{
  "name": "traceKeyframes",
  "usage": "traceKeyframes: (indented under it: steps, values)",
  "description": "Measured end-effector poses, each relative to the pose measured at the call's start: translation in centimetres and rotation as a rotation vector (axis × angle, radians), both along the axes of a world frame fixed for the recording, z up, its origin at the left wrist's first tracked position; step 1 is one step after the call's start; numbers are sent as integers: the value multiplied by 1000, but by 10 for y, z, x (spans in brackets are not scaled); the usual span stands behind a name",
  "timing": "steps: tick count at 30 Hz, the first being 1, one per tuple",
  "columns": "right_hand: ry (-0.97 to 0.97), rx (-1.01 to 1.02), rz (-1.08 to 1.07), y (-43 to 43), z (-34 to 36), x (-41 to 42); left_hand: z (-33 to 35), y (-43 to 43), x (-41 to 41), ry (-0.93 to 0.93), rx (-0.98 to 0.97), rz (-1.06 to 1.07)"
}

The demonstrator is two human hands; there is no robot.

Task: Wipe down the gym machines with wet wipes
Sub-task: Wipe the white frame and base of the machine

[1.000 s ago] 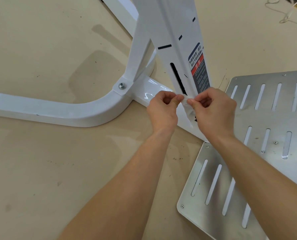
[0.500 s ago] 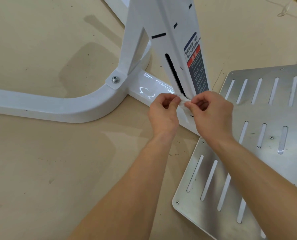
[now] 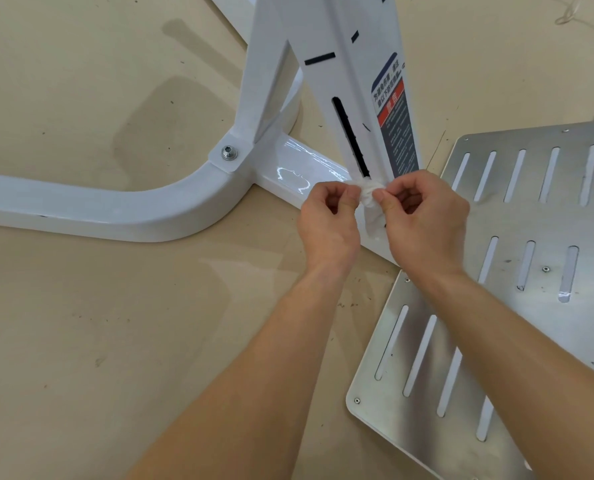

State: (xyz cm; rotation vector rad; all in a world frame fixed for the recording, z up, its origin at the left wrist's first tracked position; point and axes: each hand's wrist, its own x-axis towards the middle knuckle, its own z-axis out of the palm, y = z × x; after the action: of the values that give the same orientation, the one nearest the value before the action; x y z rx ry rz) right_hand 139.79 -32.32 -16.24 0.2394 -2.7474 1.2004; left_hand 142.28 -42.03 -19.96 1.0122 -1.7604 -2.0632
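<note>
White and crumpled, the wet wipe (image 3: pixel 370 199) was pinched between both hands just in front of the foot of the upright column (image 3: pixel 351 64), above the glossy base bar (image 3: pixel 299 164) of the machine frame (image 3: pixel 115 209). Its left side was nipped by thumb and forefinger of the left hand (image 3: pixel 328 223) and its right side by those of the right hand (image 3: pixel 427 220), with the other fingers curled in.

A loose tail hung down between the hands, and its lower end could hardly be told from the white bar behind it. Whether the wipe touched the column could not be told. The column was cut off at the top edge, and the print on the warning label (image 3: pixel 395 123) was too small to be read. The slotted metal plate (image 3: pixel 530 237) was cut off at the right and near edges and partly hidden by the right forearm.

A second earlier the wipe had been held as a flatter strip; it had since been gathered into a bunched wad, while the hands had been kept at much the same spot.
</note>
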Motion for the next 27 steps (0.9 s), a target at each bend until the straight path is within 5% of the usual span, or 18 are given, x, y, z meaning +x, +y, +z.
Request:
traceKeyframes:
  steps: [5, 15, 27]
  values:
    - [-56, 99, 113, 7, -2, 8, -13, -2, 18, -18, -43, -58]
    - [44, 119, 40, 13, -6, -9, -4, 11, -7, 25, -45, 45]
    - [-120, 46, -95, 43, -43, 2, -38, 28, -5, -81, -85, -93]
